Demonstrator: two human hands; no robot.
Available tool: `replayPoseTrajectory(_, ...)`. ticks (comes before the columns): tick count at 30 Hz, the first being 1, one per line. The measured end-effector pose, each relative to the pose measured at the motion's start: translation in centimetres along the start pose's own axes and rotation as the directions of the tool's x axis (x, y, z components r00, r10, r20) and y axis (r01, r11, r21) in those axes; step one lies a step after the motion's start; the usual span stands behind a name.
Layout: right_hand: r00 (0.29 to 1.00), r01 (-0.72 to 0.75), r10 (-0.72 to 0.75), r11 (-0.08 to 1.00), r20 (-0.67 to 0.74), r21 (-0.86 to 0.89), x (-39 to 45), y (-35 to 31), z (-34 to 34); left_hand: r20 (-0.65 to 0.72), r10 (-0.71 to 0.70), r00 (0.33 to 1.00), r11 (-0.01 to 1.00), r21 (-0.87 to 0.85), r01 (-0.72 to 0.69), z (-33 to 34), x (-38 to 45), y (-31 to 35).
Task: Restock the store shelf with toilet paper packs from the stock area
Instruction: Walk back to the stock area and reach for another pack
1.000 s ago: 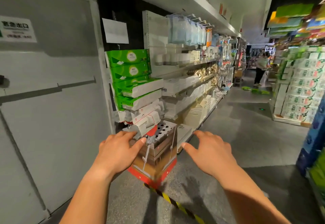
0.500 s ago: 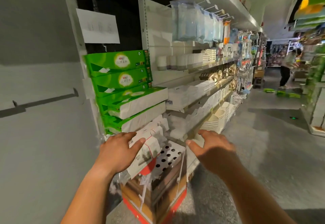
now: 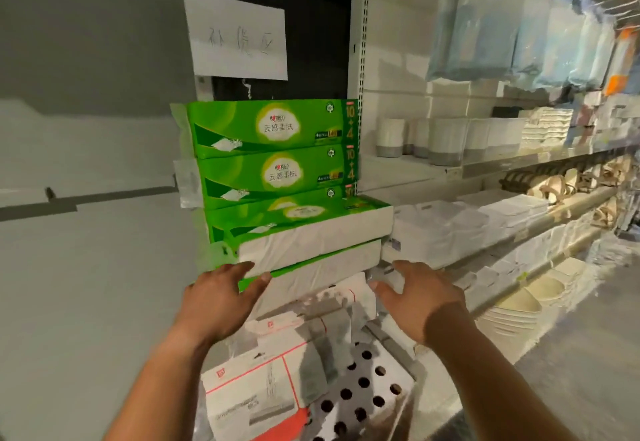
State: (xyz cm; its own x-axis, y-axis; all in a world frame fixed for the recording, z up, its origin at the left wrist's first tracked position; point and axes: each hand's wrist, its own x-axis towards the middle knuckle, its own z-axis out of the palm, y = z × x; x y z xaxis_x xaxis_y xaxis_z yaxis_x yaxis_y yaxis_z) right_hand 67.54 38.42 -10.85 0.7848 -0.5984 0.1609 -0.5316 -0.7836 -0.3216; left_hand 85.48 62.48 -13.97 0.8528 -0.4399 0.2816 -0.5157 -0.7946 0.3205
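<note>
Hands arriving at the green stack in the stock area!

The view has closed right in over the last second: the stack of green toilet paper packs (image 3: 277, 177), small and off to the side a moment ago, now fills the middle of the view under the handwritten paper sign (image 3: 239, 35). The left hand (image 3: 221, 298) has come up off the white boxed goods (image 3: 270, 388) below and lies with straight, spread fingers against the bottom pack's (image 3: 322, 267) near corner; its grip is wide, holding nothing. The right hand (image 3: 419, 298) is spread wide too, near that pack's right end, contact not clear. Looks like a two-handed lift is being lined up, nothing taken yet, so the shelf restock hasn't started.
</note>
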Motion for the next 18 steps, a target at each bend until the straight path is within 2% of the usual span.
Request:
replayPoseTrajectory(6,1.0,0.029,-0.029,1.0,0.013,-0.008,13.2,3.2,3.4,-0.053,-0.137,0.989,0.986,-0.103,0.131,5.5,10.4,-0.8)
replayPoseTrajectory(13,0.996,0.093,-0.093,0.995,0.004,-0.034,27.7,3.4,5.1,-0.031,-0.234,0.972,0.971,-0.049,0.232,8.4,23.0,-0.4)
replayPoseTrajectory(18,0.989,0.149,-0.148,0.989,0.019,-0.022,34.6,3.0,7.8,-0.007,-0.35,0.937,0.936,0.045,0.35,10.3,26.9,-2.2)
